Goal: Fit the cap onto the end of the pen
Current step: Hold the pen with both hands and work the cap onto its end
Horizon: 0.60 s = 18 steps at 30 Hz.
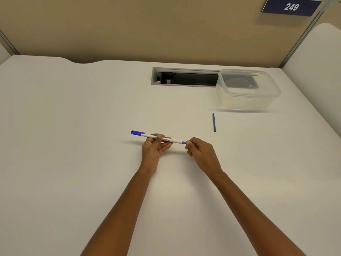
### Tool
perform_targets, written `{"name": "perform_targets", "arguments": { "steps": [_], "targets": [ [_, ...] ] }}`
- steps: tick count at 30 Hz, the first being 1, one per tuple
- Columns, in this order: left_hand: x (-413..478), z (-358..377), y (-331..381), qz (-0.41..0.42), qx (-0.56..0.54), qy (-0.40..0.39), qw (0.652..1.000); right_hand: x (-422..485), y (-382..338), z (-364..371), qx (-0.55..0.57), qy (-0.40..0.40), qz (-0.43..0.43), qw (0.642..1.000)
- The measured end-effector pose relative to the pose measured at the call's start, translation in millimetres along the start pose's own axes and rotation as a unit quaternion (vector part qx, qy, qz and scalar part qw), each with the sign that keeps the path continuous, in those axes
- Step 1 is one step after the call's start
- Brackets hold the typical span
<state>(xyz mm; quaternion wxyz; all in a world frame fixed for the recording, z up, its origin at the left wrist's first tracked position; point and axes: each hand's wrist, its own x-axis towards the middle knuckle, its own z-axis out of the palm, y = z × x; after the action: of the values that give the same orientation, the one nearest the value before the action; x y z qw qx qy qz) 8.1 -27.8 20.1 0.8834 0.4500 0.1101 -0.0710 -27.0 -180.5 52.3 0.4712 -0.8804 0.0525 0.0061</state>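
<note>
Head view: left fingers (158, 139) grip the pen (176, 140), right fingers (189, 144) pinch its end, clear tub (247, 102) beyond.

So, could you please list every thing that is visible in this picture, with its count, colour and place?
pen: one, white barrel, blue ends, held above the table's middle
cap: one, blue, on the pen's left end
thin stick: one, dark blue, lying on the table right of the pen
container: one, clear plastic, far right, covering the slot's right end
cable slot: one, grey frame, dark inside, at the table's back
table: one, white
number sign: one, dark blue with white 249, top right
partition: one, tan, behind the table
left hand: one, grips the pen's middle
right hand: one, fingers pinch the pen's blue right end
</note>
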Motion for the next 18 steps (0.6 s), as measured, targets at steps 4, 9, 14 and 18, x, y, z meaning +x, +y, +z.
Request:
{"name": "perform_targets", "arguments": {
  "steps": [4, 9, 14, 18],
  "targets": [
    [0.4, 0.8, -0.1, 0.002, 0.003, 0.002, 1.000, 2.3, 0.4, -1.0, 0.087, -0.027, 0.055, 0.994],
    [0.5, 0.3, 0.1, 0.001, 0.003, 0.003, 1.000, 0.6, 7.4, -2.7, 0.077, -0.028, 0.035, 0.996],
    [0.3, -0.5, 0.2, 0.000, 0.003, 0.002, 1.000, -0.7, 9.6, -2.6, 0.061, 0.012, -0.010, 0.998],
    [0.0, -0.3, -0.2, 0.004, 0.005, -0.001, 1.000, -0.1, 8.6, -2.6, 0.047, 0.009, -0.007, 0.999]
  ]
}}
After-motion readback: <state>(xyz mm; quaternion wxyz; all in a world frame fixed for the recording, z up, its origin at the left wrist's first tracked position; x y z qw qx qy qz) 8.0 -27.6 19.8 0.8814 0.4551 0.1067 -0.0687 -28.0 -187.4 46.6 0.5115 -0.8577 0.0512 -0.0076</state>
